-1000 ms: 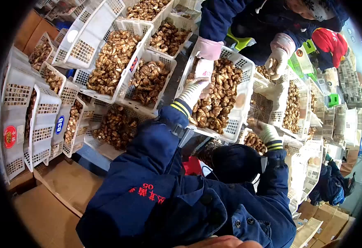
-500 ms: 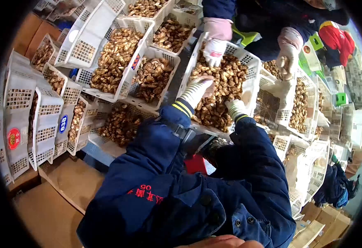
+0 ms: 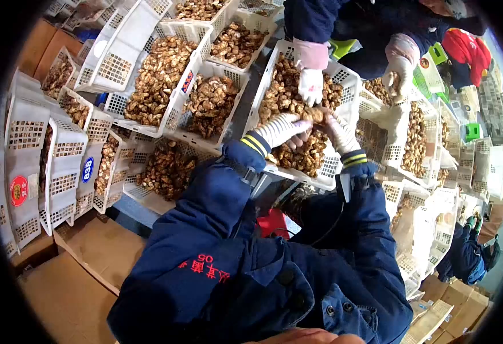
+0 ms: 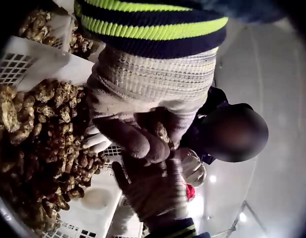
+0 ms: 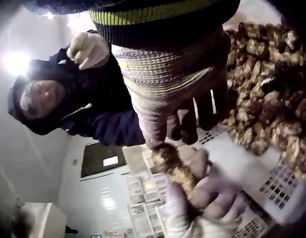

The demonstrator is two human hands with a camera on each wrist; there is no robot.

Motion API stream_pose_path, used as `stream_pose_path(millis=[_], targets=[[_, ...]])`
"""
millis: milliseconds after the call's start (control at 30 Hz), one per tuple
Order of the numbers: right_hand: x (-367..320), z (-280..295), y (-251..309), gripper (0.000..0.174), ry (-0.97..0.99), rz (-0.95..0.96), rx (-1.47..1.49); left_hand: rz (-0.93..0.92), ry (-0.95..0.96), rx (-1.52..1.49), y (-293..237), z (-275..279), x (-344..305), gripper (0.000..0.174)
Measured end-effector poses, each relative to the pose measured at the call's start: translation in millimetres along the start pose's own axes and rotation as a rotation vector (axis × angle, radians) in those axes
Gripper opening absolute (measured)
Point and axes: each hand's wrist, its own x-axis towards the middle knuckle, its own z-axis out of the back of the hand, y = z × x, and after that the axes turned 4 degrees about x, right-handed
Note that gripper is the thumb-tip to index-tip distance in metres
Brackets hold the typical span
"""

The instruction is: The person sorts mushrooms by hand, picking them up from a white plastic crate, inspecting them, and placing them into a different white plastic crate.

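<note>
A white plastic crate (image 3: 348, 92) filled with brown mushrooms (image 3: 300, 163) lies before me. My gloved left hand (image 3: 277, 129) is over its near part, thumb and fingers curled round a knobbly mushroom (image 5: 181, 174), seen in the right wrist view. My right hand (image 3: 341, 133), in a striped glove, meets it from the other side. Its thumb and fingertip pinch the upper end of the same mushroom while the other fingers (image 5: 207, 111) extend. Across the crate, another person's white-gloved hand (image 3: 310, 86) reaches down onto the mushrooms.
Crates of mushrooms (image 3: 160, 80) stand close on the left, with stacked crates (image 3: 62, 149) beyond them. More crates (image 3: 415, 137) line the right side. The other person's second gloved hand (image 3: 399, 69) hangs above those. Flattened cardboard (image 3: 73, 286) lies at lower left.
My right hand has come from the right-hand crates into the middle crate, then up to my left hand, where a mushroom now shows. The other person's hand has shifted over the pile.
</note>
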Motion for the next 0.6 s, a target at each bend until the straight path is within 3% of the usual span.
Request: stream_pose_path(millis=[33, 100, 133, 233, 300, 400, 467, 500, 567, 600], targets=[[9, 26, -23, 0.04, -0.103, -0.02, -0.175, -0.046, -0.011, -0.072, 12, 8, 11, 0.027], [14, 44, -44, 0.041, -0.119, -0.168, -0.977, -0.034, -0.09, -0.122, 7, 7, 10, 0.028], [14, 43, -55, 0.048, 0.059, -0.113, -1.238, -0.06, -0.096, -0.175, 5, 7, 9, 0.027], [11, 6, -72, 0.055, 0.263, -0.436, -1.855, -0.074, -0.087, -0.442, 5, 7, 11, 0.028], [22, 3, -86, 0.051, 0.254, -0.444, -1.929, -0.055, -0.045, -0.643, -9, 6, 1, 0.033], [49, 96, -174, 0.052, 0.006, -0.271, -1.448, 0.005, 0.062, -0.831, -14, 12, -4, 0.031], [31, 26, -78, 0.055, 0.057, -0.413, -1.458, -0.032, 0.127, -0.825, -17, 14, -9, 0.032], [38, 66, -106, 0.042, 0.002, -0.171, -1.134, -0.043, 0.112, -0.803, -17, 13, -10, 0.032], [24, 44, -47, 0.046, -0.012, -0.331, -0.192, -0.042, 0.006, -0.756, -12, 11, -4, 0.031], [16, 28, -26, 0.039, -0.064, -0.246, 0.026, -0.082, -0.031, -0.727, -4, 13, 4, 0.03]])
